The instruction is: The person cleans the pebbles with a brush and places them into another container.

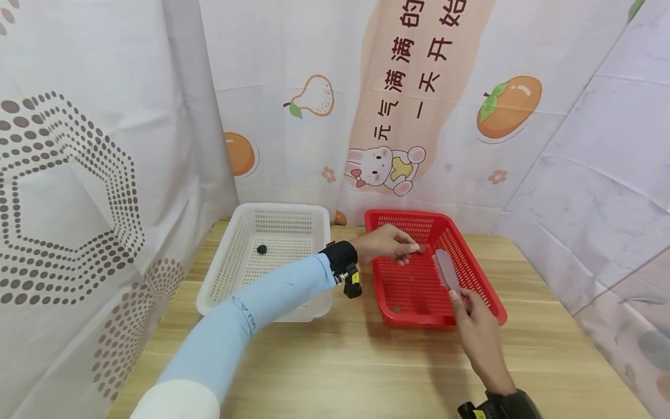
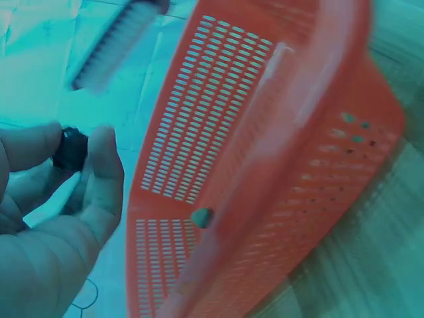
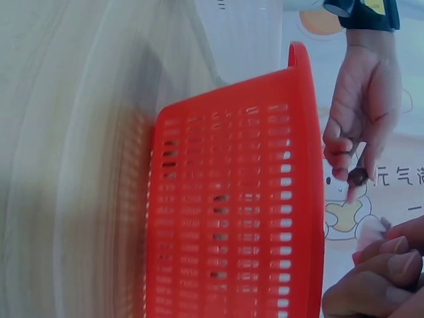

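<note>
Over the red basket [image 1: 435, 320], my left hand [image 1: 388, 244] pinches a small dark stone-like lump [image 2: 70, 150] between thumb and fingertips. My right hand [image 1: 475, 329] grips the handle of a lilac brush [image 1: 446, 269] at the basket's right front. The brush head tilts up, its pale bristles facing the left hand. In the left wrist view the brush [image 2: 119, 45] hangs just beyond the lump. A smaller greenish-brown lump [image 1: 396, 309] lies in the front left corner of the red basket. The right wrist view shows the lump [image 3: 358, 176] below the left fingers.
A white basket [image 1: 213, 279] stands to the left under the left forearm, with a black lump [image 1: 262, 249] inside it. Both baskets sit on a wooden table [image 1: 335, 366]. Printed curtains [image 1: 277, 52] close off the back and sides.
</note>
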`<state>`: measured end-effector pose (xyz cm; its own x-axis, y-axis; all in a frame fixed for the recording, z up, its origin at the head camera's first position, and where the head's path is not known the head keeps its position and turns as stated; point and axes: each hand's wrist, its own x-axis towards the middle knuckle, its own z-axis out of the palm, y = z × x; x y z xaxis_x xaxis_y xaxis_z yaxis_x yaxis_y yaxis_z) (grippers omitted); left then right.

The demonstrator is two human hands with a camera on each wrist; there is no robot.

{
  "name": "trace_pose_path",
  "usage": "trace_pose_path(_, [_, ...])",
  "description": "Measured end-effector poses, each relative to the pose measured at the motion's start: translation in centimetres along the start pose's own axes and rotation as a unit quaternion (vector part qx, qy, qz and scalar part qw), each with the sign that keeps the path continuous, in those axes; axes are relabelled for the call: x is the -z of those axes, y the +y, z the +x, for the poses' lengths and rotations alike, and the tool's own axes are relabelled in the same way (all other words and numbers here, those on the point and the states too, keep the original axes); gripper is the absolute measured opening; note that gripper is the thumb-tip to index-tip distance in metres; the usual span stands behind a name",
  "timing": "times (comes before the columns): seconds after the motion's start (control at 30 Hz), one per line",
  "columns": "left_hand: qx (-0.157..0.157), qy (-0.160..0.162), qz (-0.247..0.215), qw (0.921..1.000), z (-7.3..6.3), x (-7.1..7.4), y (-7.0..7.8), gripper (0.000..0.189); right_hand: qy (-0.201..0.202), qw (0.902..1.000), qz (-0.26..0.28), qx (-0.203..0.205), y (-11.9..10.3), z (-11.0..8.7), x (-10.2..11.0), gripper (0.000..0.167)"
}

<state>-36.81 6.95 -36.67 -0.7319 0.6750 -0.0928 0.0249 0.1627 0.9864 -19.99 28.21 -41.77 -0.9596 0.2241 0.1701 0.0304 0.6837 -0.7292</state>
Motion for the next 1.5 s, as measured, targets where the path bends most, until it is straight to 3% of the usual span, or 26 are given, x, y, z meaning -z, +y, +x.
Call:
trace_pose_path(0.2, [-0.015,-0.003,-0.058,0.9982,-0.4,-0.7,-1.4,0.02,-0.001,0.9988,0.044,0.023,-1.3,0.2,-0.8,0.056])
trace_pose_path(0.53, [-0.035,0.023,-0.143,0.9888,-0.8,-2.2,-2.6,0.025,-0.023,0.9983,0.053,0.015,-1.9,0.2,-1.8,0.059])
trace_pose_path(0.7, [-0.03,0.04,-0.151,0.9873,-1.0,-3.0,-2.5,0.025,-0.026,0.998,0.056,0.011,-2.1,0.3,-2.0,0.056])
trace_pose_path(0.93, [-0.024,0.033,-0.148,0.9882,-1.2,-3.8,-2.2,0.022,-0.023,0.9983,0.051,0.014,-2.4,0.5,-2.1,0.056])
trace_pose_path(1.03, [-0.024,0.051,-0.151,0.9869,-1.2,-3.9,-2.3,0.021,-0.019,0.9983,0.053,0.015,-2.6,0.5,-2.3,0.056])
trace_pose_path(1.23, [-0.026,0.118,-0.197,0.973,-0.9,-4.0,-2.6,0.022,-0.014,0.9988,0.035,0.031,-2.8,0.2,-2.8,0.052])
trace_pose_path(1.5, [-0.021,0.145,-0.249,0.9575,-0.7,-4.2,-2.8,0.018,-0.011,0.9995,0.007,0.029,-2.6,-0.1,-2.7,0.053])
